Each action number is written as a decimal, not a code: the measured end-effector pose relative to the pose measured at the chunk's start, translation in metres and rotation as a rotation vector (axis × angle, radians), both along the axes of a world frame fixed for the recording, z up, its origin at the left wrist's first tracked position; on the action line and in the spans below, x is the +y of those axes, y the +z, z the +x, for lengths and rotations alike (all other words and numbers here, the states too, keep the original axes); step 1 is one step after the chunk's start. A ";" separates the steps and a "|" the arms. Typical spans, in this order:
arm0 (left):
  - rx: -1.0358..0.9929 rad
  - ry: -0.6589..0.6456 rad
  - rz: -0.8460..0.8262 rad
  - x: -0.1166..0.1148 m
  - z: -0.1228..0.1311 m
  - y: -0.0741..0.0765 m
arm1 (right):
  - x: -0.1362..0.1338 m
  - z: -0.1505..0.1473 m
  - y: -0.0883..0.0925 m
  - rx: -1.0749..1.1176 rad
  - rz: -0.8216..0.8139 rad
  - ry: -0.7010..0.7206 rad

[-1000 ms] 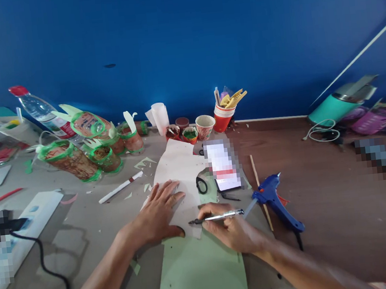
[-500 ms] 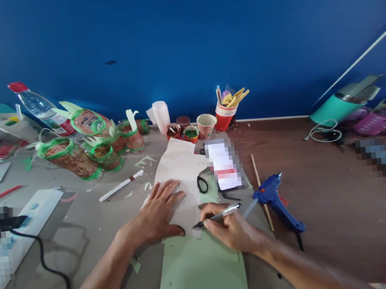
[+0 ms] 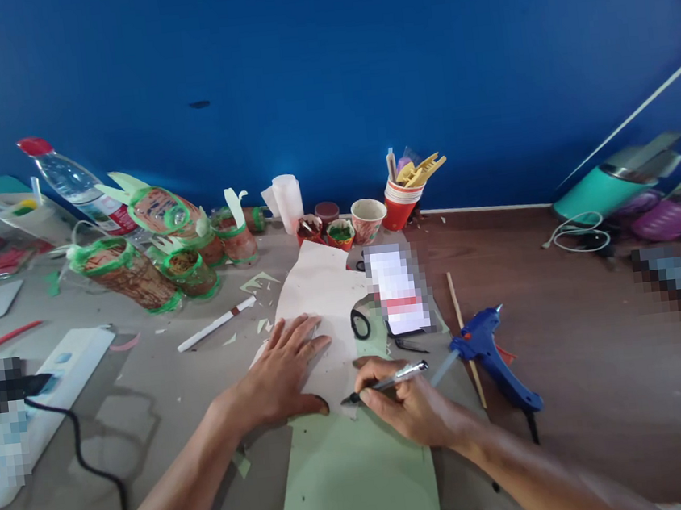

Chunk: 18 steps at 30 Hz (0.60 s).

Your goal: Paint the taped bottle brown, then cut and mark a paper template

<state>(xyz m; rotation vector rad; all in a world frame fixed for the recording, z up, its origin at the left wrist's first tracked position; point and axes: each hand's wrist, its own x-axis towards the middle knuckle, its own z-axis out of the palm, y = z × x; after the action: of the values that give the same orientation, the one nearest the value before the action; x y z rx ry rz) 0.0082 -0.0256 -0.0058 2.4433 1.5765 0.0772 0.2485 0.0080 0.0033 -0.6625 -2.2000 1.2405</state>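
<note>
- The plastic bottle [image 3: 81, 189] at the far left has a red cap and a red-and-white label [image 3: 110, 213]; its print is too small to read.
- The phone [image 3: 398, 289], right of centre, shows a bright screen with a red band, but blurring blocks hide whatever is written there.
- The paper cup [image 3: 369, 221] at the far middle carries a reddish pattern, too small to make out as lettering or picture.
- The left hand [image 3: 280, 375] lies flat, palm down, fingers spread and thumb out toward the right, grasping nothing and pressing on the white sheet [image 3: 320, 289].
- The right hand [image 3: 405, 402] has its fingers curled and pinched around a pen [image 3: 410, 372] with a clear barrel and a dark grip; the tip points left, at the near end of the white sheet. Whether it touches the paper, I cannot tell.
- The white sheet is at the middle of the table, its near end overlapping a green sheet [image 3: 358, 480] that reaches to the near edge.
- A black loop [image 3: 360, 324] sits by the white sheet's right edge.
- Right of the right hand lies a blue glue gun [image 3: 494, 360], crossing over a thin wooden stick [image 3: 455, 300].
</note>
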 end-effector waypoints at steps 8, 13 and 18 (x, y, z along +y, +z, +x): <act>0.006 -0.001 0.002 0.001 0.001 0.000 | -0.001 0.001 -0.002 -0.011 0.038 0.008; 0.011 -0.009 0.013 0.000 0.001 -0.001 | -0.001 0.001 -0.004 -0.010 0.042 0.015; -0.002 -0.004 -0.001 0.001 0.001 0.000 | -0.001 0.001 -0.003 -0.019 0.050 0.020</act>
<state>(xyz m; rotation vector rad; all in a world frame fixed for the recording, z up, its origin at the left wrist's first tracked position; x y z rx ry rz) 0.0097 -0.0248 -0.0054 2.4454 1.5700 0.0787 0.2491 0.0073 -0.0001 -0.6363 -2.2507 1.1897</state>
